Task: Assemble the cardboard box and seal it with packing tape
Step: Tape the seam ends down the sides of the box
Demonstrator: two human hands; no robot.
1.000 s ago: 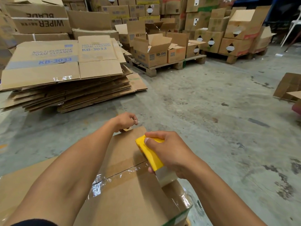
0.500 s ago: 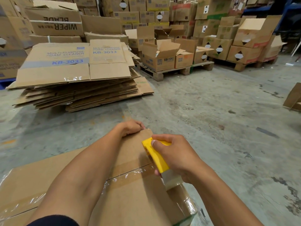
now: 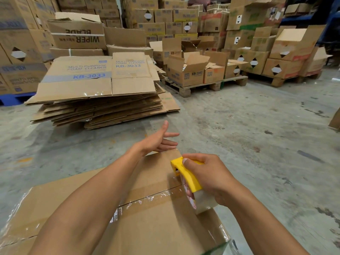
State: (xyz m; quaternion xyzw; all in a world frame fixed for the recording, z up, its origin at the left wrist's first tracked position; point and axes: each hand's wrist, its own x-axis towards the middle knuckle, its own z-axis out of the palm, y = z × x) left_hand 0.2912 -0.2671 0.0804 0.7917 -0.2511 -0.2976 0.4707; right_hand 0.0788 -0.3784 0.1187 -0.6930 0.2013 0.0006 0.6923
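A closed cardboard box (image 3: 158, 223) fills the lower part of the view, with clear packing tape (image 3: 145, 200) running across its top seam and shiny tape along its near edges. My right hand (image 3: 207, 178) grips a yellow tape dispenser (image 3: 185, 174) with a clear tape roll, held over the right end of the seam. My left hand (image 3: 159, 140) hovers just above the box's far edge, fingers straight and spread, holding nothing.
A tall stack of flattened cartons (image 3: 99, 92) marked KB-3033 lies on the concrete floor ahead to the left. Wooden pallets (image 3: 204, 86) with open and stacked boxes line the back. Another carton's edge (image 3: 335, 120) shows at far right. Bare floor (image 3: 248, 129) lies to the right.
My left hand has lifted off the box's far edge and opened its fingers. My right hand with the dispenser has stayed at the seam's right end.
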